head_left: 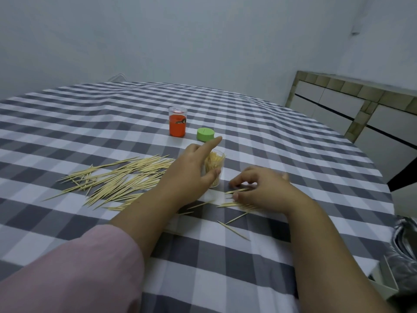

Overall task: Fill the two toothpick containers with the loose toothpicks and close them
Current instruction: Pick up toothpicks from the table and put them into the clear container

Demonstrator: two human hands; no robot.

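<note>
A clear container (216,164), open on top and packed with upright toothpicks, stands at the table's middle. My left hand (191,171) holds it, thumb against its side and forefinger stretched out past its rim. My right hand (262,187) pinches a few toothpicks (237,190) just right of the container, fingers curled down on the cloth. A big spread of loose toothpicks (121,179) lies to the left, a smaller bunch (239,205) under my right hand. Behind stand an orange container (177,122) with its clear lid on and a green lid (205,134).
The table wears a grey and white checked cloth (293,141). A tiled cabinet (352,109) stands at the right beyond the table edge. A crumpled silver bag (404,249) sits at the lower right. A few stray toothpicks (234,227) lie nearer to me.
</note>
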